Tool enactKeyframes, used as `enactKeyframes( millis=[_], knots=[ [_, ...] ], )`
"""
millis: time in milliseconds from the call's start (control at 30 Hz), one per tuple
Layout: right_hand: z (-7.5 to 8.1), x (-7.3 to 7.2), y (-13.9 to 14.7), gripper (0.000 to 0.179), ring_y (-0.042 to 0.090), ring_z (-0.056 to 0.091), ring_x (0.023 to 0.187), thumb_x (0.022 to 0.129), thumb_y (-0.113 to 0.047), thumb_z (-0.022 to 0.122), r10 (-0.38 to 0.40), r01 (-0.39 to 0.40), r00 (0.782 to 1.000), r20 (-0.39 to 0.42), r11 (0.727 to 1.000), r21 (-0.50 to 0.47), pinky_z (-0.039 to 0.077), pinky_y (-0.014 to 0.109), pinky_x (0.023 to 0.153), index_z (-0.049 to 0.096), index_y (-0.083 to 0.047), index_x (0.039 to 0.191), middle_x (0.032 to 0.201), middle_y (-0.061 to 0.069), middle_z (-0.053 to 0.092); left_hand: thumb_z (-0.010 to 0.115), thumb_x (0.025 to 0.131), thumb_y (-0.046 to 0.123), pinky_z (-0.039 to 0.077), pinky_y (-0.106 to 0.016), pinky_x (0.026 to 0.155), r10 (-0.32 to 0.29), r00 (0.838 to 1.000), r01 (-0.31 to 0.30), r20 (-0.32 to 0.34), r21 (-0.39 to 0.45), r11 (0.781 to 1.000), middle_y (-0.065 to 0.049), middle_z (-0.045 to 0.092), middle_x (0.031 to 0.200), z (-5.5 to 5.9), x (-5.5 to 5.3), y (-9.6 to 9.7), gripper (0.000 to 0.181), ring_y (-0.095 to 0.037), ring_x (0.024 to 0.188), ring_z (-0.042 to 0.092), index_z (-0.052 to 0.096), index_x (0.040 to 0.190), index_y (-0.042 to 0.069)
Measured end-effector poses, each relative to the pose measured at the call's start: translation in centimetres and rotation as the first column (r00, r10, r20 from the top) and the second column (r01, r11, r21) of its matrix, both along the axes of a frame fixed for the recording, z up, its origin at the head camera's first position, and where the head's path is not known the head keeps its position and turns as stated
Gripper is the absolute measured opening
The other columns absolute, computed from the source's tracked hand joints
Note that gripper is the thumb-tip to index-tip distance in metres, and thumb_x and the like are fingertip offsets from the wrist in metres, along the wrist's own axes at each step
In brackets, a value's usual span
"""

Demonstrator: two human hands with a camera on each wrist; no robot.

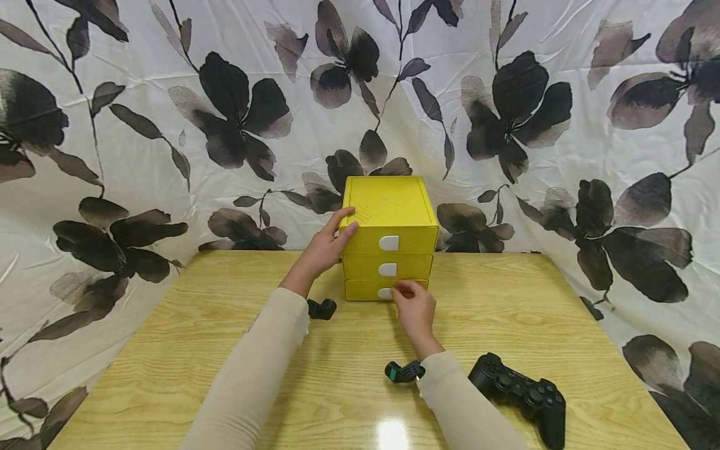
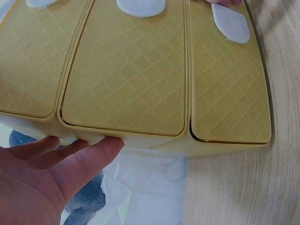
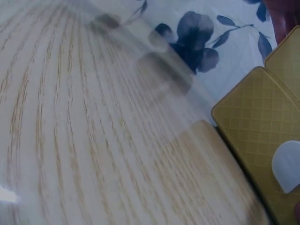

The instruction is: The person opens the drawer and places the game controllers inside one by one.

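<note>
A yellow drawer box (image 1: 388,203) with three stacked drawers stands towards the back of the wooden table, a white pull tab on each front. My left hand (image 1: 330,240) rests against the box's left side near the top, fingers extended; in the left wrist view the fingers (image 2: 89,161) touch its side wall. At the bottom drawer (image 1: 362,290), my right hand (image 1: 415,307) has its curled fingers and thumb on the white pull tab (image 2: 232,23), pinching its edge. All three drawer fronts look nearly flush with the box.
A black game controller (image 1: 523,394) lies on the table (image 1: 337,375) at the front right, close to my right sleeve. Black devices are strapped at both wrists. Floral cloth (image 1: 360,94) hangs behind the table and along its sides.
</note>
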State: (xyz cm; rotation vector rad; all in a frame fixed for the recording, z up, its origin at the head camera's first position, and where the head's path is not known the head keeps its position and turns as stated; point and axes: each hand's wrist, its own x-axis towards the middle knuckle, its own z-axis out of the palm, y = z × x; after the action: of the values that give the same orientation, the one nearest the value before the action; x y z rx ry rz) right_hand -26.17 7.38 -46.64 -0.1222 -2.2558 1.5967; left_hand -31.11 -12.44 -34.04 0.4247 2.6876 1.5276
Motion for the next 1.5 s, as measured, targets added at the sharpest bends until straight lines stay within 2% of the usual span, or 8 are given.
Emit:
enactKeyframes(
  millis=[267,733,1100,1500],
  knots=[
    [-0.5,-0.2,-0.4,0.015,0.016,0.064,0.078,0.077,-0.022,0.072,-0.021,0.021,1.0,0.021,0.999,-0.039,0.05,0.024,0.061,0.071,-0.015,0.091,0.088,0.003,0.07,0.037,0.08,0.072,0.05,-0.046,0.081,0.006,1.0,-0.006,0.007,-0.014,1.0,0.008,0.022,0.149,-0.1,-0.1,0.0,0.052,-0.028,0.123,0.044,0.022,0.128,0.06],
    [-0.9,-0.6,-0.8,0.012,0.016,0.063,0.077,0.077,-0.022,0.072,-0.029,0.034,0.999,0.046,0.994,-0.106,0.05,0.026,0.063,0.071,-0.016,0.087,0.086,0.002,0.07,0.036,0.08,0.073,0.051,-0.042,0.078,0.017,1.0,-0.018,-0.014,-0.034,0.999,0.007,0.025,0.148,-0.1,-0.1,0.0,0.052,-0.027,0.118,0.048,0.023,0.128,0.059],
    [-1.5,-0.8,-0.7,0.009,0.014,0.062,0.078,0.079,-0.025,0.071,-0.017,0.024,0.998,0.061,0.992,-0.128,0.049,0.026,0.064,0.071,-0.02,0.086,0.086,-0.001,0.069,0.037,0.08,0.072,0.051,-0.044,0.081,0.016,1.0,-0.016,0.002,-0.016,1.0,0.007,0.024,0.148,-0.1,-0.1,0.1,0.052,-0.028,0.121,0.046,0.022,0.128,0.06],
    [-1.5,-0.6,-0.6,0.01,0.013,0.062,0.079,0.08,-0.028,0.07,0.001,0.01,0.996,0.09,0.993,-0.115,0.049,0.025,0.065,0.071,-0.022,0.087,0.087,-0.002,0.069,0.036,0.081,0.072,0.051,-0.044,0.08,0.011,1.0,-0.012,-0.019,-0.022,1.0,0.004,0.025,0.148,-0.2,0.0,0.0,0.053,-0.028,0.12,0.047,0.023,0.13,0.057]
  ],
)
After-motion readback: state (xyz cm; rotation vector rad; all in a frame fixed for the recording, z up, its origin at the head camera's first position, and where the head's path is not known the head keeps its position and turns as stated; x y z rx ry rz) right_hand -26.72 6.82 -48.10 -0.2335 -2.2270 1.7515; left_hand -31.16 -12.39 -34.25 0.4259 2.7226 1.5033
